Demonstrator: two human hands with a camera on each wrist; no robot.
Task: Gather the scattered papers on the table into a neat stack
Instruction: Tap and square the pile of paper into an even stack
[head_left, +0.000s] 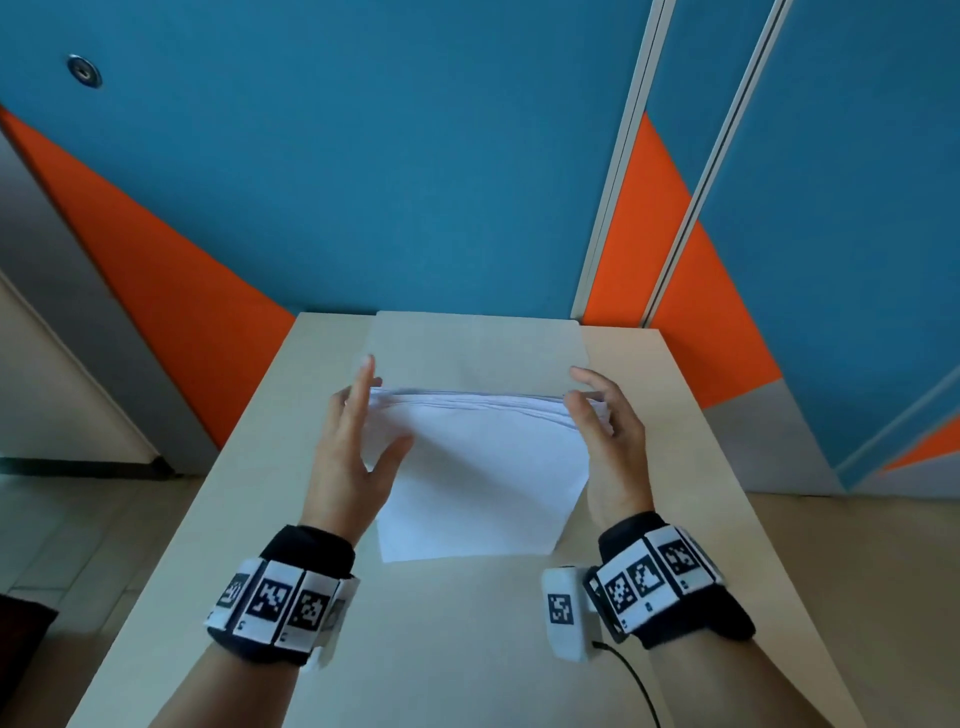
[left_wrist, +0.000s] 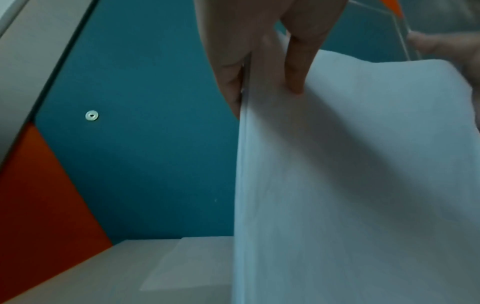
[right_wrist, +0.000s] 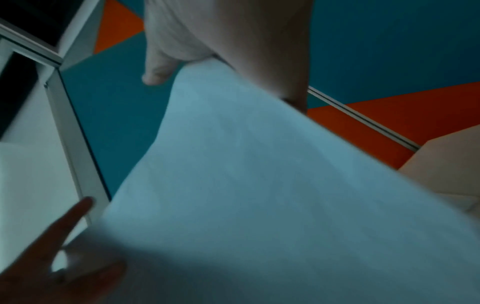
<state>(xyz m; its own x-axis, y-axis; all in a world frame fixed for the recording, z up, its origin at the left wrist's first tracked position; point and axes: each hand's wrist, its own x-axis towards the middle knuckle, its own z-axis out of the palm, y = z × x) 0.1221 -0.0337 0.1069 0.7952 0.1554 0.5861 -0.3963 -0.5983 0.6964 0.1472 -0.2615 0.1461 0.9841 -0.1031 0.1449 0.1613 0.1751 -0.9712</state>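
Note:
A stack of white papers (head_left: 478, 467) stands tilted on its lower edge in the middle of the beige table (head_left: 467, 649), its top edge leaning away from me. My left hand (head_left: 382, 410) holds the stack's left side, thumb on the front and straight fingers behind. My right hand (head_left: 576, 387) pinches the upper right corner, fingers curled over the top edge. The left wrist view shows the stack (left_wrist: 350, 185) edge-on between the fingers of my left hand (left_wrist: 265, 86). In the blurred right wrist view my right hand (right_wrist: 223, 61) holds the sheets (right_wrist: 259, 185) from above.
One more sheet (head_left: 478, 343) lies flat at the table's far edge, behind the stack; the left wrist view shows the sheet (left_wrist: 187, 263) too. A blue and orange wall (head_left: 363, 182) rises right behind the table. Floor drops off at the left and right edges.

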